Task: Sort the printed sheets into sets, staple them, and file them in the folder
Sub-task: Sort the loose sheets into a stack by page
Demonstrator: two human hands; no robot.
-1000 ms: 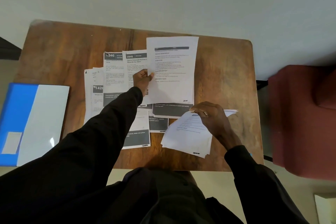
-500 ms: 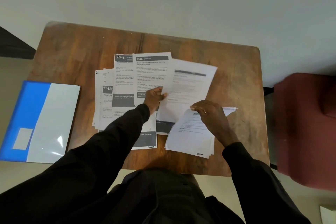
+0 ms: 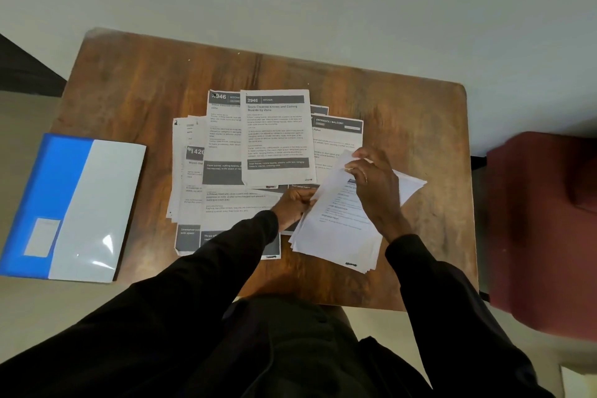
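Observation:
Several printed sheets (image 3: 274, 139) lie spread and overlapping in the middle of the wooden table (image 3: 135, 90). A tilted stack of sheets (image 3: 336, 236) lies at the front right. My right hand (image 3: 374, 184) pinches the upper corner of the stack's top sheet and lifts it. My left hand (image 3: 295, 203) has its fingers curled at the stack's left edge and seems to grip it. A sheet headed "ENTRANCE / BALCONY" (image 3: 336, 136) lies flat behind the stack. The blue and white folder (image 3: 74, 207) lies closed at the table's left edge, partly overhanging it.
A dark red upholstered chair (image 3: 542, 229) stands right of the table. A pale wall rises behind the table's far edge. Bare wood shows along the far side and at the right edge of the table.
My left hand let go of the single sheet it held up; that sheet now lies flat behind the stack. The left hand came back to the stack's left edge. My right hand lifted the top sheet's corner.

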